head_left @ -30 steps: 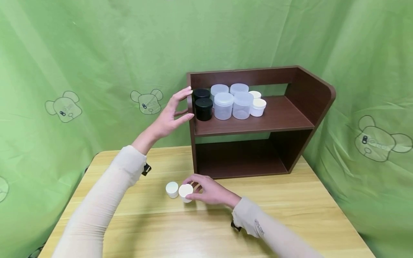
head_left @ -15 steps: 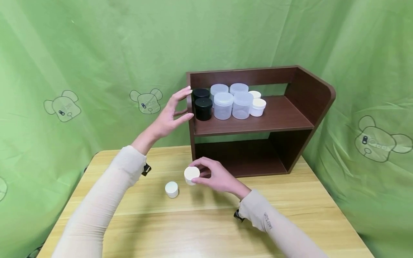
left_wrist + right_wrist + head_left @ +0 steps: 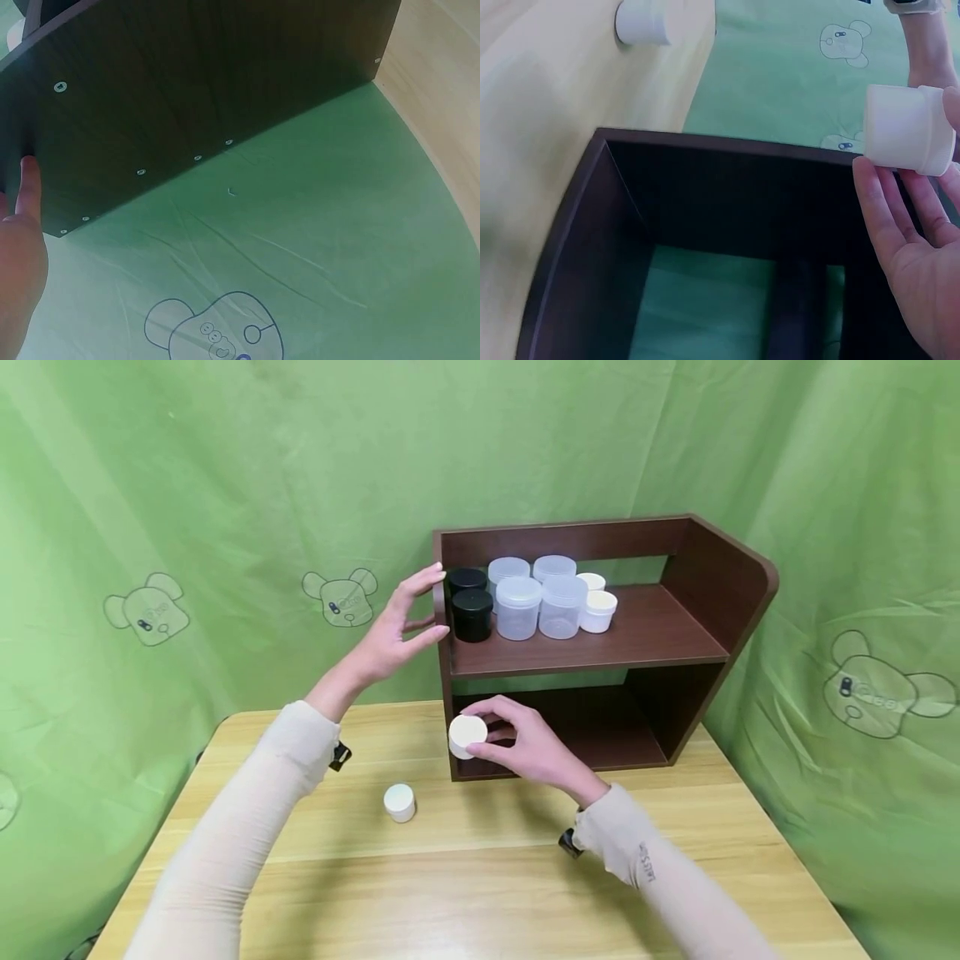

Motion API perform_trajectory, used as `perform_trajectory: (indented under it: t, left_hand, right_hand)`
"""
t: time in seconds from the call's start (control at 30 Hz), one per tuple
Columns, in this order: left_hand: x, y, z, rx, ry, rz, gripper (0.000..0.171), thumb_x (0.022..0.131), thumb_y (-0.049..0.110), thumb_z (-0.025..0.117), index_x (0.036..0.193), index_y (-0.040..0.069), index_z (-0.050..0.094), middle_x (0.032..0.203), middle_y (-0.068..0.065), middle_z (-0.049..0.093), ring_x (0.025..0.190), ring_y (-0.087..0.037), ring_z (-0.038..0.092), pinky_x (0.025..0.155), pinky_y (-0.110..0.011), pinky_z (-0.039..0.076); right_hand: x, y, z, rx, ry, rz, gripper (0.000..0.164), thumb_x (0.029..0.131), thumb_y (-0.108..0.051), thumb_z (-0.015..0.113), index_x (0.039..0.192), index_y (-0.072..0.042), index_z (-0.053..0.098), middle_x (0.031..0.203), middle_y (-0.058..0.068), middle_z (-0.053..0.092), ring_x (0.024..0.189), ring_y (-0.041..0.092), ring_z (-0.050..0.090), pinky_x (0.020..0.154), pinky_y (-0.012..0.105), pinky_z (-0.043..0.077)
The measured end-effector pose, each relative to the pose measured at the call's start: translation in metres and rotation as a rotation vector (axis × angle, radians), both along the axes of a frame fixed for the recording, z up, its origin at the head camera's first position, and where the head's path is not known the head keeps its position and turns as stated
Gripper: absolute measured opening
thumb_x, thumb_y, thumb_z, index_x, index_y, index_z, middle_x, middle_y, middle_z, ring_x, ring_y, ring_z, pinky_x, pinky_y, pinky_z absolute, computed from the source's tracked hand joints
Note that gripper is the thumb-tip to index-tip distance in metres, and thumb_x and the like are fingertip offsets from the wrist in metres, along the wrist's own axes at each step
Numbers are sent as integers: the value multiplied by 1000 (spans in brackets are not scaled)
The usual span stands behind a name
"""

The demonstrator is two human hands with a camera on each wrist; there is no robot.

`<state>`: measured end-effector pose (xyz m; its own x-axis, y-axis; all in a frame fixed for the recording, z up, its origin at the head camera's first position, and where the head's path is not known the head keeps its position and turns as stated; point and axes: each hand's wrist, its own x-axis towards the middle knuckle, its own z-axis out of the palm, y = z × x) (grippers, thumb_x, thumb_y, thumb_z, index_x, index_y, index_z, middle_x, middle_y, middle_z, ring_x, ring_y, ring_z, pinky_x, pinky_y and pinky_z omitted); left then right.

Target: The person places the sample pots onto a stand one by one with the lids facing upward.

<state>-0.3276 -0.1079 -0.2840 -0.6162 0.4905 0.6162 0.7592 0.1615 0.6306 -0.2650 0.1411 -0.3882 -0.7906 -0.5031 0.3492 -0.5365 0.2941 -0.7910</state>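
Observation:
In the head view, my right hand (image 3: pixel 534 745) pinches a small white lidded jar (image 3: pixel 467 739) between thumb and fingers. The jar is in the air before the lower left opening of a dark brown shelf (image 3: pixel 592 652). The right wrist view shows this white jar (image 3: pixel 900 127) side-on, with fingertips along it. A second small white jar (image 3: pixel 400 803) stands on the table, to the left. My left hand (image 3: pixel 386 639) is at the shelf's left side panel, fingers spread. A fingertip (image 3: pixel 28 169) touches the panel's outer face in the left wrist view.
On the upper shelf board stand two black jars (image 3: pixel 472 615), several clear jars (image 3: pixel 518 608) and two small white jars (image 3: pixel 597 612), set in rows from left to right. The wooden table (image 3: pixel 480 877) lies below. A green curtain (image 3: pixel 300 468) hangs behind and at the sides.
My right hand has lifted the white jar off the table from beside the other one and carried it up and right to the shelf. The left hand has stayed in place.

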Motion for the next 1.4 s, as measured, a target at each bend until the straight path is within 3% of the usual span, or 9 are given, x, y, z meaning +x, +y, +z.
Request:
perform_trajectory:
  t: [0.47, 0.7, 0.97, 1.07, 1.23, 1.3, 1.4]
  left_hand:
    - [-1, -1, -1, 2, -1, -2, 67, 98, -1, 63, 156, 3, 30, 171, -19, 18, 156, -32, 26, 113, -63, 46]
    - [-1, -1, -1, -1, -3, 7, 67, 98, 0, 63, 156, 4, 31, 171, -17, 18, 157, -30, 26, 113, -61, 46]
    - [-1, 0, -2, -1, -2, 8, 67, 98, 1, 64, 156, 5, 31, 172, -15, 18, 156, -28, 26, 113, -61, 47]
    - [-4, 2, -4, -4, -2, 12, 67, 98, 1, 63, 157, 6, 30, 172, -13, 18, 157, -27, 26, 113, -60, 47]
    - [-20, 0, -15, -10, 20, 23, 71, 98, 3, 65, 159, 14, 31, 173, -4, 18, 157, -21, 26, 113, -57, 48]
    - [-18, 0, -14, -8, 23, 23, 70, 98, 4, 65, 158, 13, 31, 173, -5, 18, 157, -22, 26, 112, -57, 49]
    - [-7, 1, -5, -2, 12, 22, 68, 98, 2, 64, 157, 7, 31, 172, -12, 18, 157, -26, 26, 112, -60, 48]
  right_hand:
    - [-7, 41, 46, -52, 97, -116, 44, 89, -12, 82, 131, -13, 67, 126, 3, 68, 112, 17, 62, 94, 38, 63]
    - [-10, 62, 67, -66, 143, -187, 45, 90, -12, 81, 133, -12, 66, 127, 5, 68, 105, 12, 66, 92, 21, 59]
    - [-16, 82, 86, -68, 182, -258, 48, 89, -12, 81, 135, -11, 66, 120, 8, 71, 93, 10, 69, 85, 14, 58]
    - [-20, 89, 95, -66, 199, -283, 49, 89, -10, 82, 135, -10, 66, 120, 4, 70, 94, 9, 68, 86, 13, 57]
    - [-30, 99, 109, -111, 216, -298, 48, 88, -5, 81, 134, -7, 66, 122, 0, 67, 99, 10, 67, 87, 14, 58]
    - [-34, 104, 116, -134, 225, -306, 49, 88, -4, 81, 134, -6, 66, 121, -2, 67, 96, 10, 67, 85, 14, 58]
    - [-41, 111, 125, -159, 232, -341, 48, 88, -6, 81, 134, -6, 66, 121, -4, 68, 96, 9, 67, 85, 13, 58]
